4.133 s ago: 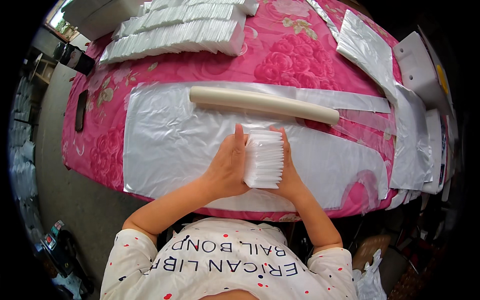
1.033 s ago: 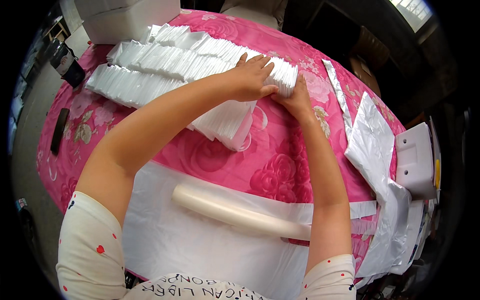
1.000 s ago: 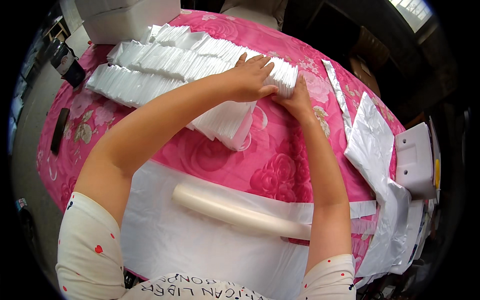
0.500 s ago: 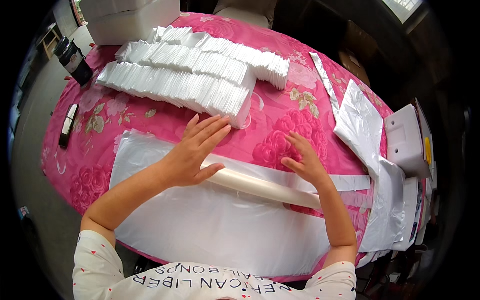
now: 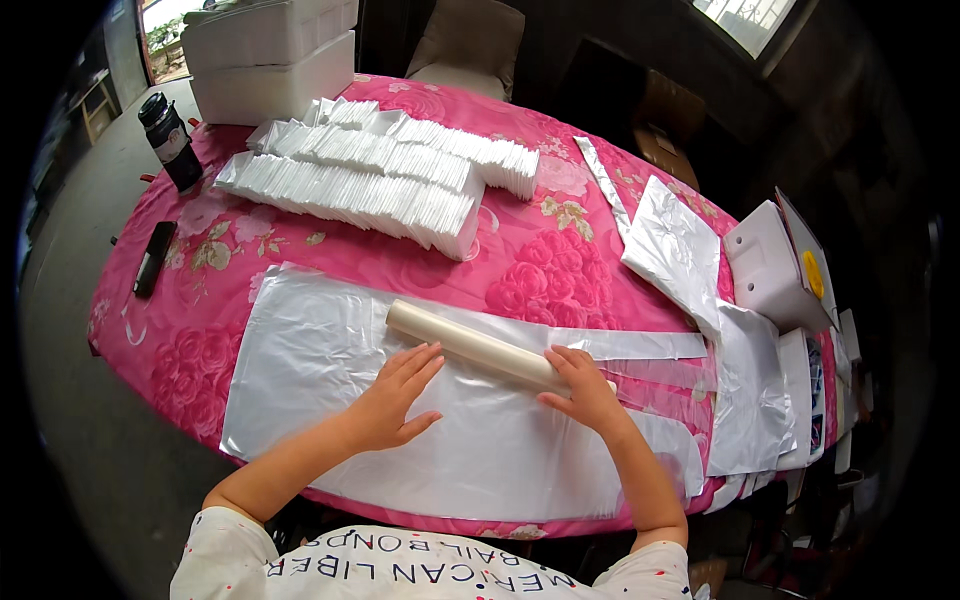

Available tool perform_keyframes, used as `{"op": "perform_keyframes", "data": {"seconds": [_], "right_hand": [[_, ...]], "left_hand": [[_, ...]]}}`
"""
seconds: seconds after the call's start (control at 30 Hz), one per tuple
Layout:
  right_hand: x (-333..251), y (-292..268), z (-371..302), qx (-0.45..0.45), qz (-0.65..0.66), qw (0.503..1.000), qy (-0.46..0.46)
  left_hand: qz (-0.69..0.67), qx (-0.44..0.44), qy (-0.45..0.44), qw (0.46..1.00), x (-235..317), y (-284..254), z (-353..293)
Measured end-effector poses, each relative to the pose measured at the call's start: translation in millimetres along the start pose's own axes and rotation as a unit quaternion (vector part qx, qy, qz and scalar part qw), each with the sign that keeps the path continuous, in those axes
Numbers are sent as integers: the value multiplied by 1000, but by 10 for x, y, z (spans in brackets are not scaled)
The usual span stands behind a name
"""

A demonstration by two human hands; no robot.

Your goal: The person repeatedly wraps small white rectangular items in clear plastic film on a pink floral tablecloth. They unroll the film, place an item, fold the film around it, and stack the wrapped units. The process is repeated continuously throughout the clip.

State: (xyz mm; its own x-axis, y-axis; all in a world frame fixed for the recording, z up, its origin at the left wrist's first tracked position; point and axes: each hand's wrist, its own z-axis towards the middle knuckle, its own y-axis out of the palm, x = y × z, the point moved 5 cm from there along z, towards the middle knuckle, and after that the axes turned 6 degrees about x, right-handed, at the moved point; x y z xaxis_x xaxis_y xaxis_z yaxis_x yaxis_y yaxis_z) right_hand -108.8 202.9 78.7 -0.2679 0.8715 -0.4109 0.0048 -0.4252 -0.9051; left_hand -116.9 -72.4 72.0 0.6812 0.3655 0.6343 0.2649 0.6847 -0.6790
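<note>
A translucent plastic sheet (image 5: 420, 470) lies spread along the near side of the table. On it rests a smooth cream-coloured tube (image 5: 460, 338), slanting from upper left to lower right. My left hand (image 5: 395, 398) hovers or lies over the sheet on the near side of the tube, fingers stretched out and thumb apart. My right hand (image 5: 583, 388) is at the tube's right end, its fingers extended over the tube and not wrapped round it. Clear strips of film (image 5: 660, 372) run out to the right past that hand.
Rows of folded white packets (image 5: 350, 195) stand beyond the sheet. White foam boxes (image 5: 270, 75), a black bottle (image 5: 172, 142) and a dark phone-like object (image 5: 154, 260) are at the left. Silvery film (image 5: 672, 235) and a white box (image 5: 770, 262) lie right, on a pink floral tablecloth (image 5: 400, 268).
Both hands have come back toward me. The left has left the tube and packet side for the sheet; the right has lowered onto the tube's right end. The whole view has shifted slightly.
</note>
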Motion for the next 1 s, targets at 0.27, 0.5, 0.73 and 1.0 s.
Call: {"op": "perform_keyframes", "data": {"seconds": [0.27,0.5,0.73,1.0], "right_hand": [[-200,72,-176,27,18,999,24],[-14,-69,-75,171,186,959,127],[659,-193,1339,257,370,856,255],[644,163,2191,212,149,934,244]], "left_hand": [[7,-6,-23,1000,-10,37,-343],[-1,16,-66,998,-165,44,-458],[24,15,-73,997,-182,80,-463],[59,14,-68,996,-194,60,-481]]}}
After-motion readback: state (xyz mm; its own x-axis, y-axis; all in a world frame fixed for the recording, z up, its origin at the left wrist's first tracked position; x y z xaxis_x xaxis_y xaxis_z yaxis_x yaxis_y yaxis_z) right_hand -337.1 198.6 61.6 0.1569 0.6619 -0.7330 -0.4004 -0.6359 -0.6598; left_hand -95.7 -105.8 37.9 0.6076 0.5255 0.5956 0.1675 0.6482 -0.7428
